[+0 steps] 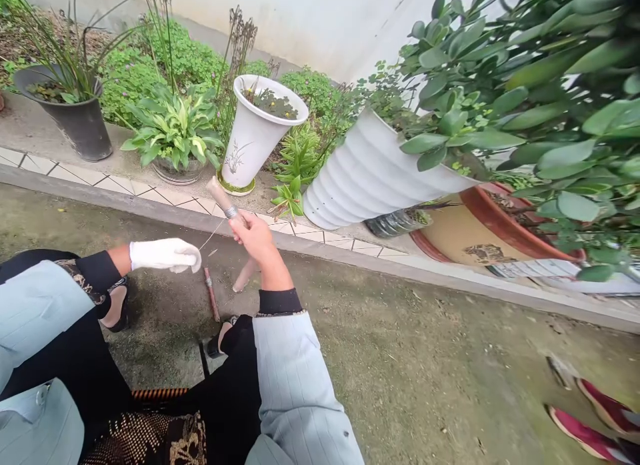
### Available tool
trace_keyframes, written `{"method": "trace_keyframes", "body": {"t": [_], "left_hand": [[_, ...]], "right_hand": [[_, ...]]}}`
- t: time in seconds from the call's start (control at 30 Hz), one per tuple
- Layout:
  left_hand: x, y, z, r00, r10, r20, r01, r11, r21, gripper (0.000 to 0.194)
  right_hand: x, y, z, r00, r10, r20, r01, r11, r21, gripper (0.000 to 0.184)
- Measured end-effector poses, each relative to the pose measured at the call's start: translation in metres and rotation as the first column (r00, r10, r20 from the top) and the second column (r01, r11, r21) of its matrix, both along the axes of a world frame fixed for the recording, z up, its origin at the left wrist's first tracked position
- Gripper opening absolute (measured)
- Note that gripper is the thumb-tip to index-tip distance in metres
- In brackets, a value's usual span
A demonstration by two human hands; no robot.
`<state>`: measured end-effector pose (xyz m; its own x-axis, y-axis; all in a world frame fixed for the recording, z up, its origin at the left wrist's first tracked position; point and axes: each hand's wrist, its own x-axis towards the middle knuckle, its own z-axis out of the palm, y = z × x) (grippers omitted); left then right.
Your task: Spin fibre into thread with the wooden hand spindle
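My bare right hand (pixel 254 237) is closed around a pale wooden stick (pixel 219 195), which slants up to the left with its lower end showing below the hand. Close to my fingers, a band of silvery wire (pixel 231 212) is wound tightly around the stick. From that band a thin strand (pixel 212 234) runs taut down to my left hand (pixel 165 254). A white glove covers this left hand, its fingers curled shut on the strand. On the ground between my feet lies a reddish-brown stick (pixel 212 294) with a similar wrapping near its upper end.
A tiled ledge (pixel 353 245) crosses ahead, bearing a black pot (pixel 83 128), a white flared pot (pixel 255 145), a ribbed white planter (pixel 365 175) and a large brown pot (pixel 445 228). Leafy branches (pixel 540 118) overhang at right. Another person's red shoes (pixel 583 428) are at lower right.
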<state>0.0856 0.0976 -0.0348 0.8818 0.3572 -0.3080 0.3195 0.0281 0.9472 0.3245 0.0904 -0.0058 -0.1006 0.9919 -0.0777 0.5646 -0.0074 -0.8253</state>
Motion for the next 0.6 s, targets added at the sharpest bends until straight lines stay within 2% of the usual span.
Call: {"method": "trace_keyframes", "body": {"t": [0.03,0.1,0.17,0.2,0.23,0.3,0.33,0.37,0.4,0.43,0.5,0.53,0.6], "left_hand": [[0.000,-0.003,0.005,0.998,-0.052,-0.023,0.053,0.998,0.031,0.037],[-0.003,-0.003,0.015,0.990,-0.130,-0.046,0.135,0.981,0.142,0.035],[-0.009,0.004,0.023,0.987,-0.144,-0.064,0.156,0.946,0.285,0.031],[-0.012,0.009,0.025,0.991,-0.113,-0.075,0.132,0.930,0.342,0.030],[-0.016,0.014,0.026,0.994,-0.068,-0.081,0.094,0.918,0.384,0.029],[-0.020,0.023,0.024,0.996,0.019,-0.086,0.018,0.910,0.414,0.030],[-0.020,0.026,0.020,0.995,0.053,-0.081,-0.015,0.912,0.409,0.031],[-0.019,0.027,0.016,0.994,0.081,-0.070,-0.047,0.919,0.391,0.033],[-0.017,0.027,0.011,0.992,0.118,-0.047,-0.093,0.926,0.367,0.034],[-0.015,0.026,0.006,0.988,0.150,-0.026,-0.132,0.931,0.341,0.038],[-0.008,0.020,-0.005,0.972,0.234,0.028,-0.232,0.934,0.272,0.042],[-0.004,0.016,-0.009,0.975,0.223,0.011,-0.218,0.940,0.260,0.045],[0.001,0.009,-0.014,0.984,0.171,-0.041,-0.152,0.944,0.291,0.045]], "right_hand": [[0.000,-0.001,-0.002,0.986,-0.008,0.168,0.007,1.000,0.005,0.026],[-0.002,-0.005,-0.007,0.885,0.058,0.461,-0.046,0.998,-0.037,0.025],[-0.007,-0.010,-0.011,0.778,0.222,0.588,-0.151,0.974,-0.168,0.022],[-0.010,-0.013,-0.013,0.746,0.337,0.575,-0.227,0.939,-0.257,0.019],[-0.012,-0.016,-0.014,0.726,0.463,0.508,-0.320,0.882,-0.346,0.017],[-0.015,-0.020,-0.013,0.689,0.685,0.236,-0.536,0.701,-0.471,0.016],[-0.016,-0.021,-0.011,0.675,0.735,0.070,-0.630,0.623,-0.465,0.019],[-0.016,-0.021,-0.008,0.679,0.730,-0.082,-0.689,0.595,-0.413,0.024],[-0.016,-0.021,-0.006,0.708,0.676,-0.204,-0.699,0.630,-0.337,0.029],[-0.015,-0.019,-0.005,0.754,0.586,-0.296,-0.654,0.712,-0.256,0.032],[-0.013,-0.014,-0.006,0.843,0.350,-0.409,-0.436,0.890,-0.135,0.031],[-0.012,-0.011,-0.008,0.869,0.236,-0.434,-0.313,0.943,-0.114,0.029],[-0.010,-0.005,-0.015,0.911,0.073,-0.406,-0.136,0.983,-0.127,0.028]]}}
